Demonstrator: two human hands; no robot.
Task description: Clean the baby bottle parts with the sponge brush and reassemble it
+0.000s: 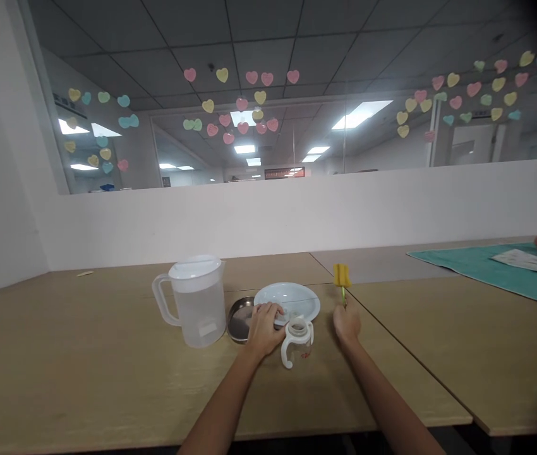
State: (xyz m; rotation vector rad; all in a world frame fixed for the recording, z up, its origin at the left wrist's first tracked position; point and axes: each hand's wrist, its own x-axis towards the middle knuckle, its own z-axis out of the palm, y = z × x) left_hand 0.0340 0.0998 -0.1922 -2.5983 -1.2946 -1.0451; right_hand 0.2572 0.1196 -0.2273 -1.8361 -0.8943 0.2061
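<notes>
My right hand (347, 321) is wrapped round the green handle of a sponge bottle brush (342, 276), its yellow head pointing up. My left hand (266, 328) reaches over the near left rim of a white plate (297, 291), fingers bent over a small whitish piece that I cannot make out. Just right of that hand stands a clear baby bottle (301, 349) with white side handles and an uncapped mouth. Partly behind my left hand, a round metal dish (239, 321) sits against the plate.
A translucent lidded pitcher (199, 303) with water in it stands left of the dish. A teal cloth (500, 268) with a patterned cloth on top lies at the far right. A seam (405, 344) crosses the wooden table; a white wall with a window rises behind.
</notes>
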